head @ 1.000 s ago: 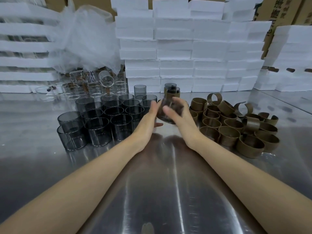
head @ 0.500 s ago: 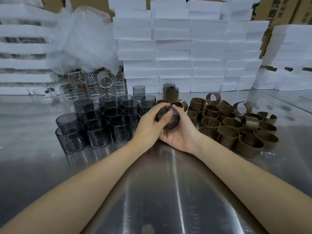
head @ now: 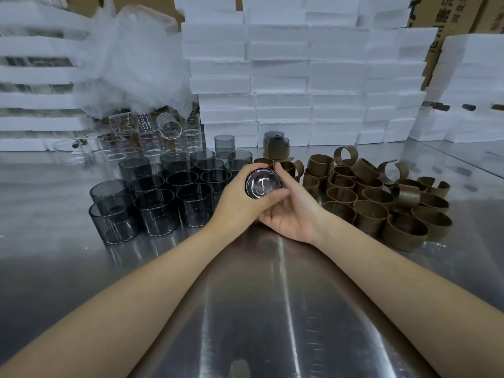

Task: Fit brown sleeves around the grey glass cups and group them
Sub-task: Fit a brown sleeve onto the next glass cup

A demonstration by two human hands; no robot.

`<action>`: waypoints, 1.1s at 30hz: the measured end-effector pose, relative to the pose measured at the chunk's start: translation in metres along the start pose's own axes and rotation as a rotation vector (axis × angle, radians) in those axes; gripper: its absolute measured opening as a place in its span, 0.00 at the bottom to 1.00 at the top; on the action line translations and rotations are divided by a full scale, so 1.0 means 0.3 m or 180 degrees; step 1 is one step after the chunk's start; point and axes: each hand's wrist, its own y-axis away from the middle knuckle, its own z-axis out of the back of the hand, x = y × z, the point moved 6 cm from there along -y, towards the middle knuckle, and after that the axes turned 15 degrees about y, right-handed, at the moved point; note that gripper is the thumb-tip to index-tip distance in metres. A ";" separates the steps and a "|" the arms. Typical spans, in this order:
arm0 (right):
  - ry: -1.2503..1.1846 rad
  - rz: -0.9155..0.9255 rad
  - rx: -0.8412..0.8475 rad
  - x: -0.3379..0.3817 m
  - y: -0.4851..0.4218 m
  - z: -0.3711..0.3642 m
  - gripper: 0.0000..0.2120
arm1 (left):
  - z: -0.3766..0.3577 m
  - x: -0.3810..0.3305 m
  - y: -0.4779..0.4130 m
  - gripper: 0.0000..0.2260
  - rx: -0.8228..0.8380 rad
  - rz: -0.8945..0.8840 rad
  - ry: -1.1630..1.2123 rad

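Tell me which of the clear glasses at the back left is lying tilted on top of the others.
The clear glass nearest the foam stack, its round mouth facing the camera; the others stand upright.

Glossy smoked-glass cups and matt brown sleeves sit on a brushed steel table, white foam blocks behind.

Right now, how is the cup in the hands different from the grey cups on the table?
The held cup is tipped on its side with one round end toward the camera; the grey cups stand upright. The held cup is gripped by the left hand and right hand; the grey cups sit untouched on the metal table. Both are grey glass.
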 end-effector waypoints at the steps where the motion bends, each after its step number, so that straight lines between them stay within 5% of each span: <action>1: 0.0021 -0.0006 0.0018 0.000 0.001 -0.001 0.24 | 0.003 -0.001 -0.001 0.23 -0.0038 -0.0025 -0.0020; 5: 0.0029 -0.0093 0.0021 -0.001 0.001 0.000 0.25 | 0.012 -0.011 -0.004 0.16 -0.0187 -0.0163 -0.0245; 17: 0.0239 -0.0149 0.0178 0.005 0.002 0.008 0.23 | 0.017 -0.047 0.011 0.19 -0.0369 -0.0385 -0.1154; 23: 0.0351 -0.0062 0.0249 0.007 0.006 0.004 0.19 | 0.018 -0.047 0.010 0.14 -0.0333 -0.0531 -0.0983; 28: 0.0461 -0.0042 0.0262 0.019 0.011 0.006 0.23 | 0.006 -0.038 0.022 0.15 -0.0028 -0.0281 0.0176; 33: 0.0219 0.0047 0.0290 0.016 0.003 0.012 0.26 | -0.039 -0.028 0.028 0.30 0.0335 -0.0126 0.0030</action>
